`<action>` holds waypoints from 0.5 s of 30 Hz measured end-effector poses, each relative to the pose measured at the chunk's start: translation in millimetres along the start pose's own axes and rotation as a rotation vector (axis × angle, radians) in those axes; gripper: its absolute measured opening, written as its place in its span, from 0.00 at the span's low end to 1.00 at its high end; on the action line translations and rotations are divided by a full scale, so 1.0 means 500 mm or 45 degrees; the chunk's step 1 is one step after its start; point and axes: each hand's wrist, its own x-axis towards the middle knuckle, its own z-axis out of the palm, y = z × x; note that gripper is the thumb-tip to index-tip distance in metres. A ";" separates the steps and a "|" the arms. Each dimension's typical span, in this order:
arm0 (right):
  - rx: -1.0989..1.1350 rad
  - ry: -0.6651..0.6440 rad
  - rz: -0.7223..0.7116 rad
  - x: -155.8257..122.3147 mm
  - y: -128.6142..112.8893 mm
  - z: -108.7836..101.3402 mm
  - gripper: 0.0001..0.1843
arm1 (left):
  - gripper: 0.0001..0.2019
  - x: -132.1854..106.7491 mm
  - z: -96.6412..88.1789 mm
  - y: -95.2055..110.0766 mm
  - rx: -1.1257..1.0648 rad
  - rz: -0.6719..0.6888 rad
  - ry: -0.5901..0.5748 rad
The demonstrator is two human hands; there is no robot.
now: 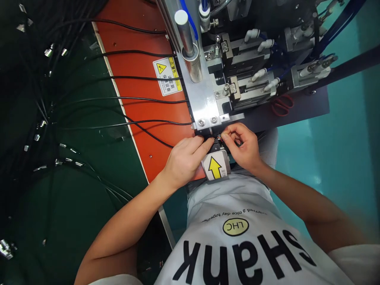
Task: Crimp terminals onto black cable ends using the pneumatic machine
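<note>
At the near end of the machine, my left hand [185,158] lies with its fingers bent and pressed together over a black cable [151,133]. The cable runs in from the left and passes under that hand; the fingers hide its end. Close by, my right hand [245,146] pinches thumb and forefinger on tiny thin wires [219,137] in front of the left fingertips. Their detail is too small to make out. Just below the fingertips sits a small black fixture [216,145], beside a white block with a yellow arrow [215,168].
Above my hands stands the metal machine [204,99] with pneumatic cylinders and blue hoses. Several black cables [142,78] cross the orange panel [133,111] into it. Red-handled scissors [282,105] lie at right. More cables with metal connectors [37,137] spread over the green mat [89,158].
</note>
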 end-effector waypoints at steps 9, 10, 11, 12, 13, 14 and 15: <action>0.134 -0.004 -0.001 -0.004 0.013 0.010 0.03 | 0.16 0.001 -0.001 0.000 -0.011 -0.001 0.014; 0.138 -0.003 -0.002 -0.004 0.013 0.010 0.03 | 0.16 0.001 -0.001 0.000 -0.009 0.000 0.013; 0.136 -0.002 -0.003 -0.004 0.013 0.011 0.03 | 0.16 0.001 -0.001 0.000 -0.005 0.001 0.012; 0.132 0.000 -0.003 -0.005 0.013 0.011 0.03 | 0.16 0.001 -0.001 0.000 0.002 0.003 0.012; 0.128 0.001 0.002 -0.005 0.013 0.012 0.03 | 0.16 0.002 -0.001 0.000 0.009 0.006 0.010; 0.127 0.001 0.008 -0.005 0.012 0.012 0.03 | 0.16 0.002 -0.002 0.000 0.015 0.009 0.009; 0.129 0.001 0.017 -0.006 0.011 0.012 0.03 | 0.16 0.002 -0.002 0.000 0.019 0.011 0.008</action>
